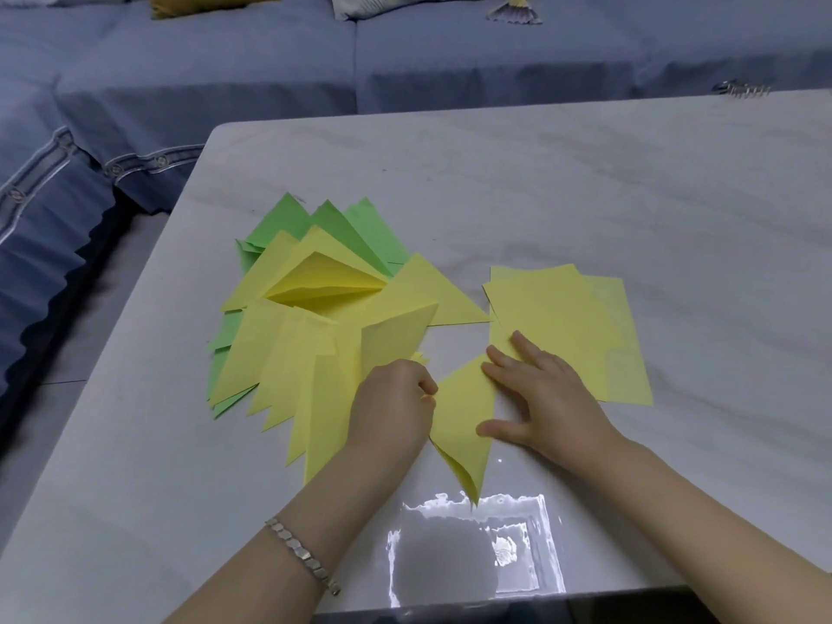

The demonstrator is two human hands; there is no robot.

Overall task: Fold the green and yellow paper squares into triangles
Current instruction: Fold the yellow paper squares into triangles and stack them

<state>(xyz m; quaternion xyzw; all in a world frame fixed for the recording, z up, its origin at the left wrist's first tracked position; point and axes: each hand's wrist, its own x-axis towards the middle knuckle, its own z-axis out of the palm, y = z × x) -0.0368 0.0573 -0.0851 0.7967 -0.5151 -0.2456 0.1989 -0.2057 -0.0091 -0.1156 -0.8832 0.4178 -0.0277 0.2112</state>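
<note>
Creasing the yellow triangle [463, 425] on the tabletop [585, 182]: left grip [391, 398] pinches its edge, right grip [535, 394] presses flat, fingers [526, 347] spread; align corners first, then run the crease firmly

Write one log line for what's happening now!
left hand pinches yellow triangle | right hand presses it flat | yellow squares unfolded | folded pile beside

Worktop [585, 182], pale and marbled. Near centre: one folded yellow triangle [463, 425], point toward the near edge. The left hand [391, 403] pinches its left edge with curled fingers; the right hand [540, 398] presses it with flat, spread fingers. Right: stack of yellow squares [572, 317], partly under the right hand. Left: pile of yellow triangles [288, 362] overlapping green triangles [355, 227]. Far: blue sofa [225, 69].
</note>
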